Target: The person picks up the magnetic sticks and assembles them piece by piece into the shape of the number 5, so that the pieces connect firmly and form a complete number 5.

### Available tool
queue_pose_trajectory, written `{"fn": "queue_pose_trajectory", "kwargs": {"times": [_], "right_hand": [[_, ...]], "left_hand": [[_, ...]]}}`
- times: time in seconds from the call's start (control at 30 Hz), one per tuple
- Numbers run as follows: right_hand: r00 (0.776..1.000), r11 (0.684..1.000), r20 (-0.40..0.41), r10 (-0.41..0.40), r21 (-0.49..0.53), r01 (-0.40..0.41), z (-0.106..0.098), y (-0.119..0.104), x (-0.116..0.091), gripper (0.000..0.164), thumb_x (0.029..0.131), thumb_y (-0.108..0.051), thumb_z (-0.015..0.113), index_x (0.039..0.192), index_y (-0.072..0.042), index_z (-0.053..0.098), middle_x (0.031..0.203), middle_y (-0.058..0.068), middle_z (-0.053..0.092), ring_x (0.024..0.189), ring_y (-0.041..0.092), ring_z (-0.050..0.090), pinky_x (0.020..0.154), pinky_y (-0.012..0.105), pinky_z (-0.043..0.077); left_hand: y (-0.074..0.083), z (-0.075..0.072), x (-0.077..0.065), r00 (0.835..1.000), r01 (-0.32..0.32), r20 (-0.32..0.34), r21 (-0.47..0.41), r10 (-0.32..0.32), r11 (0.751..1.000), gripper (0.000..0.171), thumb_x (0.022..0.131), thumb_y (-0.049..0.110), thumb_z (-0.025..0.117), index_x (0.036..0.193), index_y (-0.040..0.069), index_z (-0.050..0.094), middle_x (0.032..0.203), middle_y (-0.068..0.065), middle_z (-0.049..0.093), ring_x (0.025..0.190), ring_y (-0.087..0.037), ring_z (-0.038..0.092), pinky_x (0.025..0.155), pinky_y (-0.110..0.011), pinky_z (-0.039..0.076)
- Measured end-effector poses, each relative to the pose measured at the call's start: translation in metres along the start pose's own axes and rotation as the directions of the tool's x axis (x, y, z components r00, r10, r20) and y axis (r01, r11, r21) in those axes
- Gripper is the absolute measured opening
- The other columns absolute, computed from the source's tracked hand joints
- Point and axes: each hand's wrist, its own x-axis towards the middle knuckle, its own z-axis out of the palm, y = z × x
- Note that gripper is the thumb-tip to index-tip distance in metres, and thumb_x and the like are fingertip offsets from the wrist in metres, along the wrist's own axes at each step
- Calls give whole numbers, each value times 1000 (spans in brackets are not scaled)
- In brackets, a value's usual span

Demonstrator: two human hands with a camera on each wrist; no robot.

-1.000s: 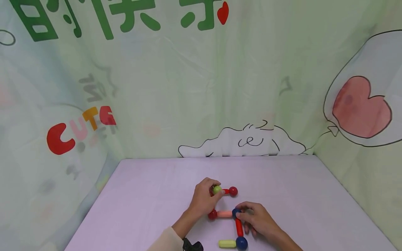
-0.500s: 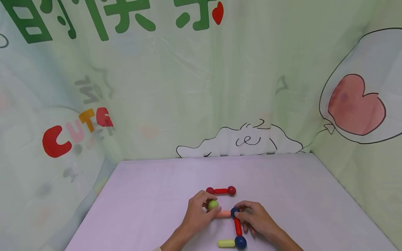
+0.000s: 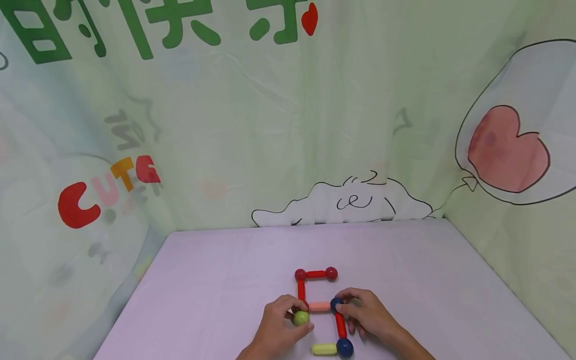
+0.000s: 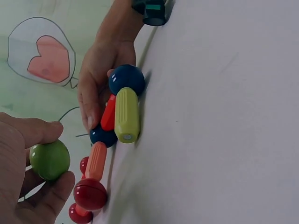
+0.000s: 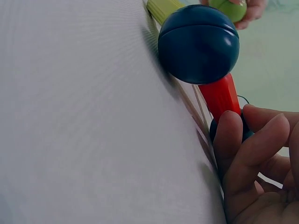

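My left hand [image 3: 276, 322] pinches a green ball [image 3: 301, 318] between thumb and fingers, beside the chain's left side. In the left wrist view the green ball [image 4: 49, 160] shows clear of the other pieces. My right hand [image 3: 371, 312] holds a blue ball [image 3: 336, 305] at the chain's middle right corner. From it a salmon rod [image 3: 320, 306] runs left to a red ball [image 4: 90, 194], partly hidden by my left fingers in the head view. A red rod [image 3: 341, 326] leads down to another blue ball [image 3: 345, 347], with a yellow-green rod [image 3: 324, 349] pointing left from it.
At the chain's far end, a red rod [image 3: 316, 274] joins two red balls, the right one [image 3: 331, 273] and the left one [image 3: 300, 274]. Another red rod [image 3: 301, 290] comes down from the left one. A pale tabletop [image 3: 216, 280] meets a printed curtain [image 3: 225, 125] behind.
My left hand has moved toward me with the green ball, from the far red balls down past the middle red ball. The right hand stays at its blue ball.
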Motion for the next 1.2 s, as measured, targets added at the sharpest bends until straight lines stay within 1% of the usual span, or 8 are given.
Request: {"fn": "queue_pose_trajectory", "kwargs": {"times": [0.1, 0.27, 0.33, 0.43, 0.53, 0.77, 0.97, 1.2], "right_hand": [[1000, 1000, 11, -6, 2, 6, 0, 0, 0, 38, 94, -24, 72, 123, 0, 64, 80, 9, 63, 50, 18, 58, 46, 24, 47], [1000, 1000, 8, -1, 0, 1, 0, 0, 2, 39, 93, -23, 73, 123, 0, 64, 79, 8, 64, 49, 17, 58, 46, 25, 47], [1000, 1000, 6, 3, -2, -3, 0, 0, 1, 39, 93, -23, 73, 122, 0, 64, 78, 9, 64, 49, 17, 57, 46, 25, 47], [1000, 1000, 5, 7, -2, -7, 0, 0, 1, 38, 93, -24, 73, 123, 0, 64, 79, 9, 64, 49, 17, 57, 46, 25, 47], [1000, 1000, 6, 14, 1, -14, 1, 0, 0, 39, 94, -24, 72, 123, -1, 64, 79, 9, 64, 49, 18, 57, 47, 25, 47], [1000, 1000, -15, 26, -9, -26, 3, 0, -1, 38, 94, -24, 72, 123, 0, 63, 80, 9, 64, 49, 18, 57, 48, 26, 48], [1000, 1000, -14, 22, -1, -22, 2, -1, -2, 38, 94, -23, 72, 123, 0, 64, 80, 9, 64, 49, 17, 57, 48, 26, 48], [1000, 1000, -1, -12, 3, 12, -1, 0, 0, 38, 94, -24, 72, 123, 0, 64, 76, 8, 65, 48, 16, 56, 46, 24, 46]], "left_hand": [[-2, 0, -7, 997, 20, 71, -20, -18, 1000, 27, 86, 19, 82, 109, 11, 71, 102, 4, 65, 89, -1, 57, 82, -18, 53], [-5, -1, -13, 984, 17, 178, -3, -16, 1000, 25, 86, 21, 82, 108, 11, 76, 97, 12, 60, 84, 2, 54, 78, -16, 53], [-6, -1, -14, 974, 8, 225, 4, -9, 1000, 25, 85, 19, 82, 108, 10, 77, 95, 14, 57, 82, 2, 53, 75, -16, 53], [-7, -1, -14, 954, 34, 298, 23, -39, 999, 24, 84, 17, 82, 107, 8, 79, 91, 14, 54, 80, 3, 51, 72, -15, 52], [-9, 2, -14, 935, 66, 345, 58, -82, 996, 23, 84, 15, 83, 106, 9, 79, 89, 14, 51, 80, 3, 49, 71, -14, 50], [-12, 13, -11, 921, 130, 355, 105, -159, 986, 21, 82, 16, 84, 103, 13, 81, 87, 13, 48, 79, 1, 46, 68, -14, 48], [-8, 15, -8, 918, 115, 357, 176, -172, 978, 17, 82, 20, 84, 98, 14, 80, 87, 12, 50, 78, 0, 47, 70, -15, 48], [-5, 12, -7, 915, 147, 353, 163, -197, 976, 15, 84, 20, 81, 97, 13, 78, 89, 12, 52, 80, -2, 48, 74, -18, 48]]}}
